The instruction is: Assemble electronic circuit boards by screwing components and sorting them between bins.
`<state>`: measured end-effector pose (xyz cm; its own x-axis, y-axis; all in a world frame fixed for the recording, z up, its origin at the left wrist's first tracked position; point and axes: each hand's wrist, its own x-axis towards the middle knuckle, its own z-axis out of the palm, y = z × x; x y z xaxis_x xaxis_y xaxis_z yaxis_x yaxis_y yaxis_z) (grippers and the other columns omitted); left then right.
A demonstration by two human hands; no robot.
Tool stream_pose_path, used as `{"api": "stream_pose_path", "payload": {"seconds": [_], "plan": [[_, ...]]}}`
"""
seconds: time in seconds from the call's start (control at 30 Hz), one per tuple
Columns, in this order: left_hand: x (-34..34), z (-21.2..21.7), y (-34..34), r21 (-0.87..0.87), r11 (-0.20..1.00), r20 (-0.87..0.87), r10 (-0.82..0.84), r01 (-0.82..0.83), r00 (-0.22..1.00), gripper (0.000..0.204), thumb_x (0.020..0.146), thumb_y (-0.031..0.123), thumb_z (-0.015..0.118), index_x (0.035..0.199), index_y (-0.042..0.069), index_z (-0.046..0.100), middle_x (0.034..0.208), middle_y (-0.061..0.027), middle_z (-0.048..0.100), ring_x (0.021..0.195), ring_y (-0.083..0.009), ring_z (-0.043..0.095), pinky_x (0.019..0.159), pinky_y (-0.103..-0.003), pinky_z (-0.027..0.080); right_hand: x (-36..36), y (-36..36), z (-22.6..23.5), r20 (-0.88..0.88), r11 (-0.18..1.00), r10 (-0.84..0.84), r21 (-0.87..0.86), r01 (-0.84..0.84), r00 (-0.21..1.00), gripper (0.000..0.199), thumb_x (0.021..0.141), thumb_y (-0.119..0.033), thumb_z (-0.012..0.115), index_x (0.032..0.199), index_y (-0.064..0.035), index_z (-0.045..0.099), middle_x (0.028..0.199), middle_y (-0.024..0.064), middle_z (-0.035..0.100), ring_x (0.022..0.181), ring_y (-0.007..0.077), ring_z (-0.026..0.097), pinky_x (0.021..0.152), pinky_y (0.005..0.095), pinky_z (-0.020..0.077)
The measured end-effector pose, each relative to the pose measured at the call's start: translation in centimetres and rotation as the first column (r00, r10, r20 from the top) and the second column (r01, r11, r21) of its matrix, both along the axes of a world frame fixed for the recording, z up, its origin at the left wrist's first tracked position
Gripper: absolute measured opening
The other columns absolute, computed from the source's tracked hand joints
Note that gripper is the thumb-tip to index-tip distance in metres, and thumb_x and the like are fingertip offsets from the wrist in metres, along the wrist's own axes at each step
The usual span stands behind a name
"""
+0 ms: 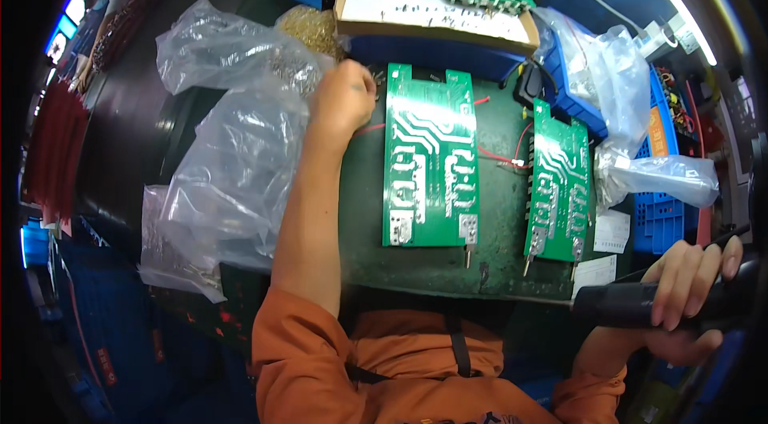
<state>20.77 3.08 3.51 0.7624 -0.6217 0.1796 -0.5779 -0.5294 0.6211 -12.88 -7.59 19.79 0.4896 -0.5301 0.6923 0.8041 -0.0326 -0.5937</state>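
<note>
My right hand [680, 296] is wrapped round a black electric screwdriver [612, 306] at the lower right, its thin shaft pointing left along the table's front edge. My left hand [346, 96] is closed, with fingers curled in, between clear bags of small metal parts and a green circuit board [432, 160]. Whatever its fingers hold, if anything, is hidden. That board lies solder side up in the middle, with red wires coming out at its sides. To its right rests a second green circuit board [558, 184], tilted, with metal pins at its near edge.
Clear plastic bags [232, 160] cover the table left of my forearm. Behind lie a heap of brass-coloured parts [310, 30] and a cardboard box [436, 20] stacked with green boards. Blue bins [572, 80] and another plastic bag [664, 176] stand at the right, near paper slips [612, 232].
</note>
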Motion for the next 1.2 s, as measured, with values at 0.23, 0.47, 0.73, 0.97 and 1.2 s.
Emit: {"api": "stream_pose_path", "payload": {"seconds": [0.23,0.47,0.73,0.97,1.2], "plan": [[0.3,-2.7,-2.5,0.118,0.993,0.065,-0.008,0.0,0.998,0.015,0.066,0.01,0.067,0.079,0.003,0.067,0.074,-0.0156,0.063,0.071,-0.0299,0.062,0.065,-0.036,0.048,-0.7,-0.8,-0.8,-0.059,0.994,-0.113,-0.012,0.112,0.992,0.057,0.067,-0.016,0.077,0.094,-0.0049,0.027,0.06,0.004,0.049,0.04,0.0121,0.051,0.034,0.021,0.0475],[-1.5,0.9,1.1,-0.23,0.972,-0.021,0.04,-0.044,0.999,0.012,0.078,0.011,0.06,0.082,-0.001,0.062,0.072,-0.0122,0.063,0.066,-0.0221,0.061,0.063,-0.03,0.047,-0.4,-0.4,-0.7,-0.033,0.998,-0.052,0.017,0.053,0.998,0.057,0.067,-0.014,0.076,0.095,-0.0043,0.028,0.06,0.0045,0.048,0.039,0.0122,0.051,0.035,0.0215,0.048],[-21.3,1.9,10.5,-0.568,0.677,-0.823,-0.477,-0.469,0.308,0.017,0.084,0.004,0.057,0.1,0.0,0.061,0.085,-0.0076,0.063,0.054,-0.002,0.044,0.046,-0.014,0.031,-0.5,-0.5,0.5,0.306,0.987,-0.062,0.157,0.014,0.95,0.052,0.06,0.002,0.072,0.091,0.0007,0.03,0.06,0.005,0.048,0.037,0.0107,0.049,0.032,0.0182,0.0477],[-25.8,-0.9,9.5,-0.592,0.505,-0.687,-0.723,-0.628,0.067,0.017,0.083,0.004,0.058,0.098,-0.003,0.056,0.081,-0.0148,0.062,0.045,-0.0046,0.037,0.041,-0.018,0.026,2.3,1.4,-0.4,0.208,0.993,0.106,0.035,-0.116,0.972,0.046,0.076,-0.022,0.068,0.102,0.0065,0.043,0.067,0.0047,0.049,0.05,0.012,0.053,0.041,0.0205,0.051],[-26.0,-0.6,9.8,-0.621,0.426,-0.574,-0.819,-0.658,0.011,0.014,0.081,-0.003,0.057,0.094,-0.006,0.056,0.085,-0.0163,0.062,0.068,-0.0137,0.06,0.057,-0.02,0.045,-1.0,-0.4,0.1,0.234,0.946,0.235,0.167,-0.277,0.943,0.025,0.067,0.009,0.057,0.077,0.0015,0.035,0.053,0.007,0.047,0.035,0.0149,0.049,0.028,0.0213,0.048]]}}
